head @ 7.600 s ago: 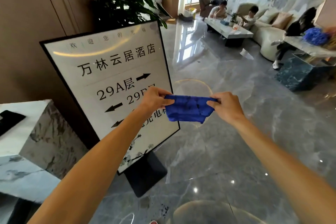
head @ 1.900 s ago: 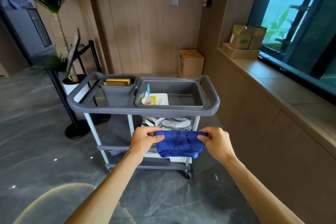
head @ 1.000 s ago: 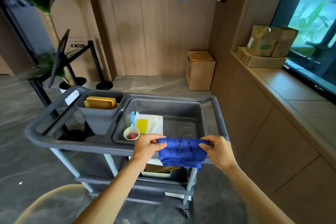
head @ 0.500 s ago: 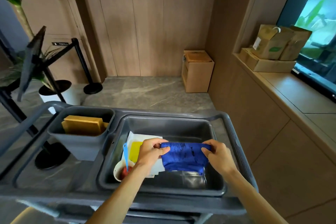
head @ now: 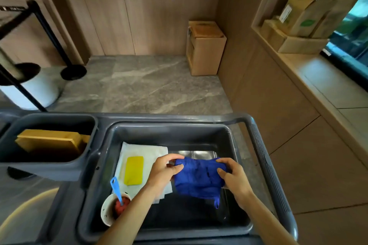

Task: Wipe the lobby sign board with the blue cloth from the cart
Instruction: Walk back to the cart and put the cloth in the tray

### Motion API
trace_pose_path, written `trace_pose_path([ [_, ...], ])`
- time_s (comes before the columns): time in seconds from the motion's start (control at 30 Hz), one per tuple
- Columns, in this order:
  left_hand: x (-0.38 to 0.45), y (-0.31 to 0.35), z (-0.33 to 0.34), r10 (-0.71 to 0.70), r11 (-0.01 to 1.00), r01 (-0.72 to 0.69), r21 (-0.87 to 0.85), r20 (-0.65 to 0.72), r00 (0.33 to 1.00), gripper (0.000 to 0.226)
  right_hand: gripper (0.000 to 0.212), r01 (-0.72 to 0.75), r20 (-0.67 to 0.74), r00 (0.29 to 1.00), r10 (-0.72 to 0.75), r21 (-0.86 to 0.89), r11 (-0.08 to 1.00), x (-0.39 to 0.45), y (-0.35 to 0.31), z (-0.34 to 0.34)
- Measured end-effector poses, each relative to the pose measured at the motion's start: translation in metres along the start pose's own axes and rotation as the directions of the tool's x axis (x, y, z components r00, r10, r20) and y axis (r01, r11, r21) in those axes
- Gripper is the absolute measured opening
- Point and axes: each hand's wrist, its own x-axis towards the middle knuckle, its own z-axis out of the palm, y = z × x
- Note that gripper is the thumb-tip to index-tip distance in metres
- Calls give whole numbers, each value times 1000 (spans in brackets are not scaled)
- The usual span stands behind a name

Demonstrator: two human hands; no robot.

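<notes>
The folded blue cloth (head: pixel 199 179) hangs low inside the grey cart's (head: pixel 268 175) large top tub (head: pixel 171 131). My left hand (head: pixel 163 171) pinches its upper left corner. My right hand (head: pixel 232 175) grips its upper right corner. The cloth's lower edge and a small loop reach down near the tub's dark floor; I cannot tell whether they touch it. The lobby sign board is out of view.
In the tub lie a white paper sheet (head: pixel 143 151) with a yellow pad (head: pixel 133 170) and a cup with a blue spoon (head: pixel 114 205). A smaller bin (head: pixel 49 119) at left holds a tan box. Beyond stand a cardboard box (head: pixel 206 47), stanchion bases (head: pixel 73 71) and a wooden ledge (head: pixel 318 85).
I turned from the sign board to the cart and came close. Both hands lowered the blue cloth over the rim and down into the large tub, and drew closer together.
</notes>
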Motion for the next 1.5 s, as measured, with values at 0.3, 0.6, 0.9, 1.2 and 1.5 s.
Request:
trace_pose_path([
  [0.3,48,-37,14,-114,993,115,38,-32,993,48,42,-138,154,981,119,121,983,50,29,16],
  [0.6,112,-70,24,-196,975,201,92,-64,979,79,69,-102,173,979,111,-59,993,117,55,39],
  [0.9,128,-108,41,-135,853,131,505,-29,990,79,68,94,179,984,-16,-433,896,137,85,50],
  [1.2,115,-125,42,-128,620,117,776,-48,991,91,78,29,164,980,113,-681,732,125,96,47],
  [1.5,134,-118,49,303,603,-124,788,-82,950,44,37,360,122,922,-368,-625,693,135,88,66],
])
